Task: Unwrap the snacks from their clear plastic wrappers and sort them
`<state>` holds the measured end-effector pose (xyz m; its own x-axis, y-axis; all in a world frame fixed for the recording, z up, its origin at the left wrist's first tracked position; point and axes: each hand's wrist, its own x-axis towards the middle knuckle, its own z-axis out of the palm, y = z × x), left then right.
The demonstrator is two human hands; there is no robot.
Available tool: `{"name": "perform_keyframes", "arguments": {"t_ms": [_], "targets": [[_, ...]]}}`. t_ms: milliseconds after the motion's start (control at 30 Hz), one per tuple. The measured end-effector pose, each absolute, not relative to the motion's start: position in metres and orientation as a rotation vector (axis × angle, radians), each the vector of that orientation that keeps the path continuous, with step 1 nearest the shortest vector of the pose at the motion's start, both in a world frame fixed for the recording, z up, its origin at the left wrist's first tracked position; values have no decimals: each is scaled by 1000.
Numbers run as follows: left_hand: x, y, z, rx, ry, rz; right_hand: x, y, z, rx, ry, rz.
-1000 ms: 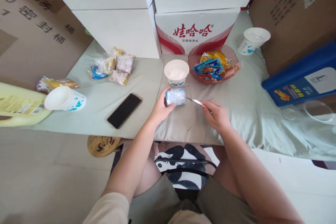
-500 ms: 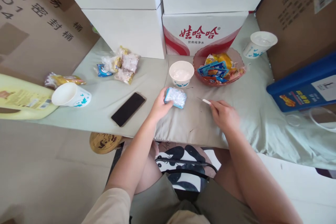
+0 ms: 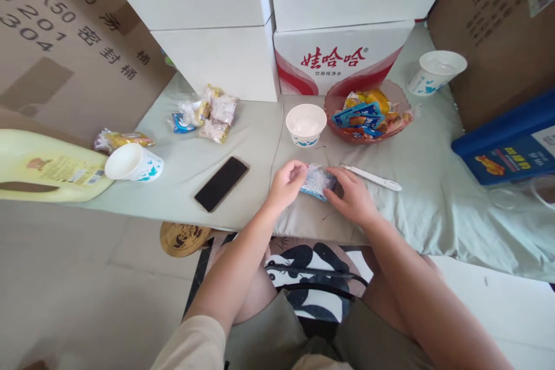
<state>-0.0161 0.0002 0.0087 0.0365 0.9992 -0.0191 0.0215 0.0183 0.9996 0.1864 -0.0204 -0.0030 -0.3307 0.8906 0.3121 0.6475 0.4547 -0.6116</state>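
Note:
A small blue packet wrapped in clear crinkled plastic (image 3: 315, 181) is between my two hands, low over the cloth. My left hand (image 3: 287, 186) pinches its left end with thumb and forefinger. At the other end, my right hand (image 3: 350, 195) has its thumb and fingers around the packet's edge. A slim white tool (image 3: 375, 178) lies on the cloth just beyond my right hand; its near tip is partly beside my fingers. Just behind the packet stands a short paper cup (image 3: 306, 140) with a blue leaf print and something clear or whitish inside.
A pink glass bowl (image 3: 368, 140) holds several wrapped snacks. A black phone (image 3: 221, 184) and a pile of wrapped snacks (image 3: 213, 114) lie on the left. Paper cups (image 3: 150, 165) stand on both sides. Boxes (image 3: 342, 63) line the back; a yellow jug (image 3: 56, 165) is far left.
The white tool has left my right hand and now lies on the cloth. My right hand has moved left onto the packet, which sits slightly lower and nearer me.

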Motion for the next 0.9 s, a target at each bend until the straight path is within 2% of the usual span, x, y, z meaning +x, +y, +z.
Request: {"name": "perform_keyframes", "arguments": {"t_ms": [133,233,667,900], "targets": [[-18,4,20,609,1079,1256,183,-19,-3,-1340,-2030,649],[-23,7,26,497,1040,1251,184,-17,-3,-1418,-1979,668],[-42,7,10,1233,1417,1038,192,-17,-7,-1218,-2066,555],[-43,2,11,1432,1293,943,185,-27,0,-1122,-2221,291]]}}
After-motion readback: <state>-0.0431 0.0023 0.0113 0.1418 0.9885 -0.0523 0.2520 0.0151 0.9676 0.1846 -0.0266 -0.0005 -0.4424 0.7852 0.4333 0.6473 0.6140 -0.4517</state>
